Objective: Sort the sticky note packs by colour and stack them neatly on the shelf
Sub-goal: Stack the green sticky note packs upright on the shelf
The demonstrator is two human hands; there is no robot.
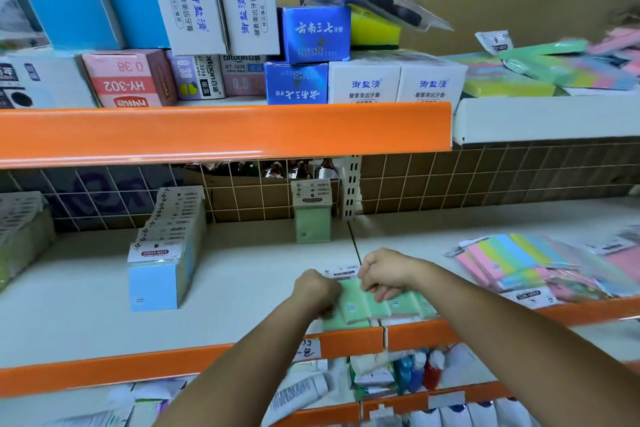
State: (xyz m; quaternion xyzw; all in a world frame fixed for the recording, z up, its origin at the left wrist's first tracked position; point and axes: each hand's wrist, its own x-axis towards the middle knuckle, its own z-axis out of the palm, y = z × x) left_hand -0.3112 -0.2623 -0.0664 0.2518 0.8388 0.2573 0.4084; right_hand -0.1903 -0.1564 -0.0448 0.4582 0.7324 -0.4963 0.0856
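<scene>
Both bare arms reach forward, close together. The left hand [317, 289] is curled into a fist. The right hand [382, 272] bends down at the wrist, fingers [381, 295] curled under.

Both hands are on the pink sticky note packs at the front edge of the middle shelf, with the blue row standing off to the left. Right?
Not quite: the head view shows the packs under the left hand and right hand are green sticky note packs, not pink. The rest holds: they lie at the middle shelf's front edge, and the blue row stands to the left.
</scene>
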